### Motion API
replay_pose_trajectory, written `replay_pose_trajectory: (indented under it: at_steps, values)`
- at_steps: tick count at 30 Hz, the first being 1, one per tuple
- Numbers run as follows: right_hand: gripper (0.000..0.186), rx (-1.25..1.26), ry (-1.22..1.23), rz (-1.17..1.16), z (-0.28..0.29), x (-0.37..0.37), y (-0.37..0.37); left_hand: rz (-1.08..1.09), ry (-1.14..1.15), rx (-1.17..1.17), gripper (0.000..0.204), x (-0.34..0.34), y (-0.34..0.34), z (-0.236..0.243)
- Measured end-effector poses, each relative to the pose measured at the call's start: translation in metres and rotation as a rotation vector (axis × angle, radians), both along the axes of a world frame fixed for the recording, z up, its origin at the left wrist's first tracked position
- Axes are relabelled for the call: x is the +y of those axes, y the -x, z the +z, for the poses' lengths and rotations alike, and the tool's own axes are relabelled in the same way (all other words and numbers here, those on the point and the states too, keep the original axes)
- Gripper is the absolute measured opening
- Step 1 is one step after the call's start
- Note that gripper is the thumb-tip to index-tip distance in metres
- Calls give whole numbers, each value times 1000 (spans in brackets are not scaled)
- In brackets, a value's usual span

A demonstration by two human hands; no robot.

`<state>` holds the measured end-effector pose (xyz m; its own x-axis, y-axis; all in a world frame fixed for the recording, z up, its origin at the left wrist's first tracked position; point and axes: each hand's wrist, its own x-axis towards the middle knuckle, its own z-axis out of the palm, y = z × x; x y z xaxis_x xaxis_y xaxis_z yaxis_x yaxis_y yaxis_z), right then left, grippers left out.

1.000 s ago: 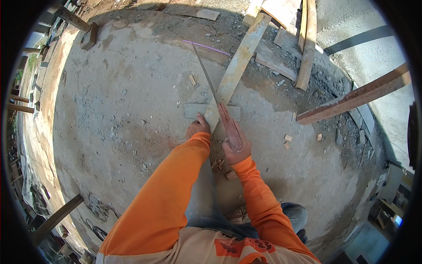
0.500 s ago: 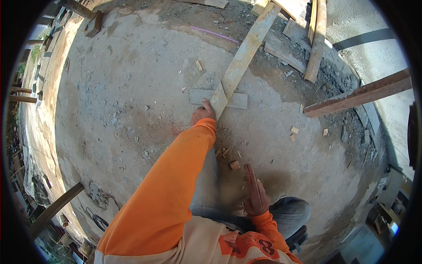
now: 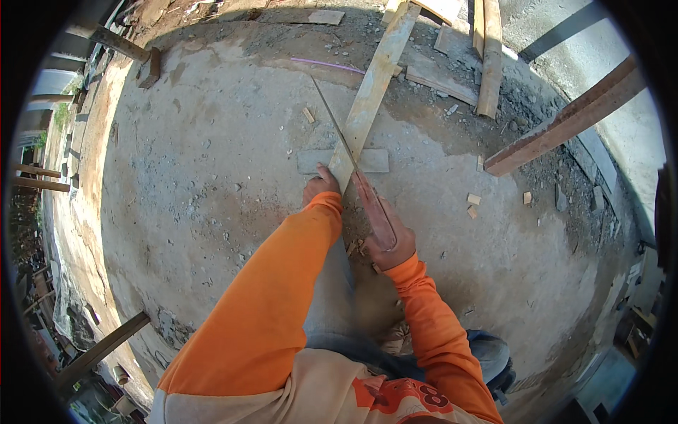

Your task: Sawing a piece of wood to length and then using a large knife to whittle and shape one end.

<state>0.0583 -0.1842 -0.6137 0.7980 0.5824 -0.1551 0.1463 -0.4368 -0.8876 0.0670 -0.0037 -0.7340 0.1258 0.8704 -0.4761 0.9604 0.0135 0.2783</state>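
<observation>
A long wooden plank (image 3: 378, 85) runs from the rubble at the far side toward me. Its near end rests across a short grey board (image 3: 376, 161) lying flat on the ground. My left hand (image 3: 320, 187) is closed on the left edge of the plank's near end, thumb on top. In my right hand (image 3: 397, 244) is a handsaw (image 3: 370, 200), gripped by its long wooden handle. The thin blade crosses over the plank just beyond my left hand and points away to the left. I cannot tell whether its teeth touch the wood.
A thick post (image 3: 565, 116) leans at the right, with another timber (image 3: 106, 346) at the lower left. Beams (image 3: 489, 78) and boards lie in the rubble at the far right. Small wood offcuts (image 3: 474, 199) are scattered on the concrete floor (image 3: 198, 155).
My right hand has swung forward and up from beside my knee, bringing the saw across the plank. My left hand keeps its hold on the plank. The view has shifted slightly.
</observation>
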Motion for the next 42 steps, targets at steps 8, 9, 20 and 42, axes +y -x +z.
replay_pose_trajectory:
  at_steps: [8,9,20,42]
  values:
    - [79,27,187,60,90,-51,62,-35,141,-12,67,-5,-7,13]
    - [76,-102,187,98,88,-31,46,-25,170,-12,67,-2,-4,19]
    - [65,-233,245,90,88,-26,43,-29,103,-43,66,9,8,-1]
    - [74,15,-49,-88,-14,-18,-5,-27,-62,19,74,-19,-1,6]
